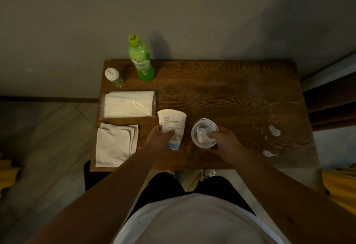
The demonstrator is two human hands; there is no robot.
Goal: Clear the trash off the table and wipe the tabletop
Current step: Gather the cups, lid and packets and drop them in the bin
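Note:
On the wooden table (221, 89), my left hand (159, 138) grips a printed white paper cup (173, 122) near the front edge. To its right stands a second white cup (196, 130) stuffed with crumpled wrappers and tissue. My right hand (225, 143) holds that cup's near side, with fingertips on the crumpled trash (204, 134) inside. White crumbs and small scraps (274, 131) lie scattered at the table's right side, and another scrap (267, 153) sits near the front right edge. A folded white cloth (115, 143) lies at the front left.
A green drink bottle (141, 59) stands at the back left beside a small white-capped shaker (113, 77). A plastic pack of napkins (129, 104) lies behind the cloth. The wall runs right behind the table. Yellow objects sit on the floor at both sides.

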